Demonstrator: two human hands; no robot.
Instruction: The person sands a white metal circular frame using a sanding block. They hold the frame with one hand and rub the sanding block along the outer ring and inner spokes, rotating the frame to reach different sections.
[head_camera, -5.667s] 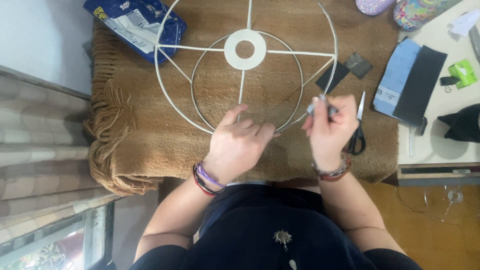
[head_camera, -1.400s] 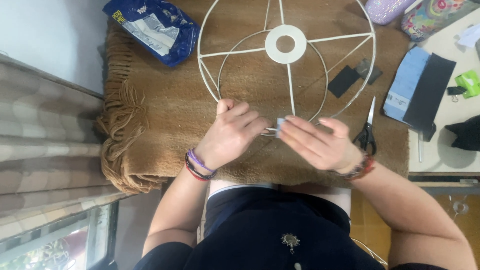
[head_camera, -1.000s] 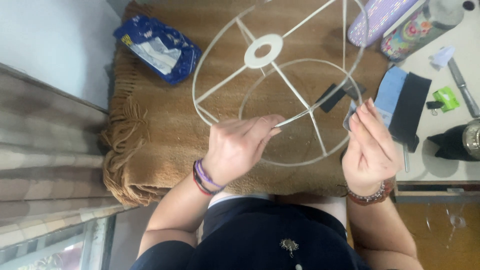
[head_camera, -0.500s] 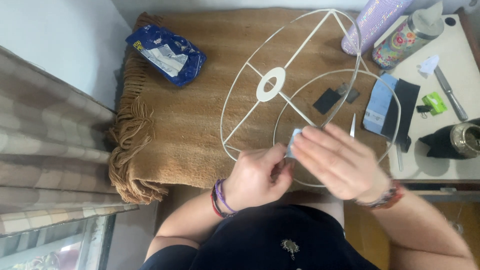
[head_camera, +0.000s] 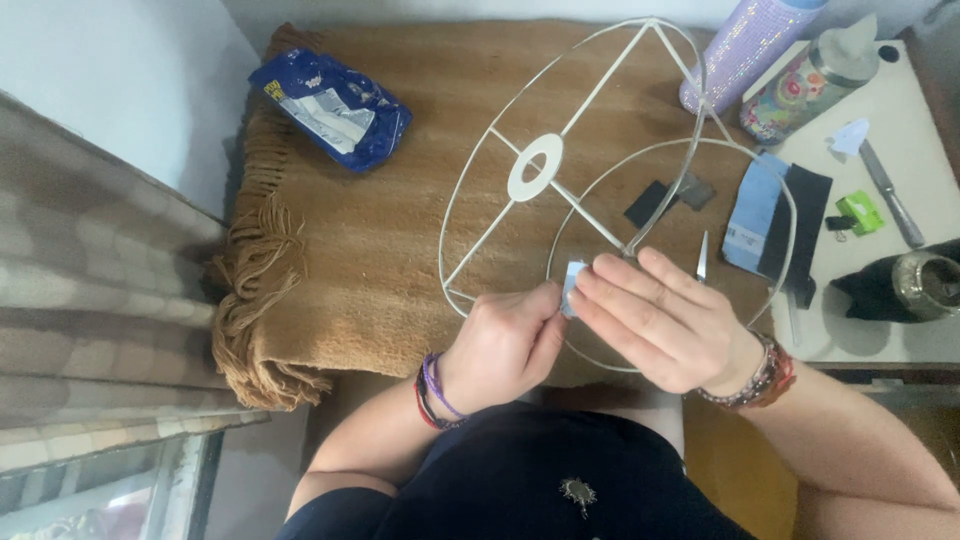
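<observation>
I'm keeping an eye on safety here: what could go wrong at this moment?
The wire lampshade frame stands tilted, steadied only where both hands, left hand and right hand, pinch a small pale piece to it; it might slip or tip. The scissors lie right beside the right hand, so a nick is possible.

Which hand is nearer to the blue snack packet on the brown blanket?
The left hand, below and right of the blue snack packet. The right hand is farther right, over the white wire frame.
</observation>
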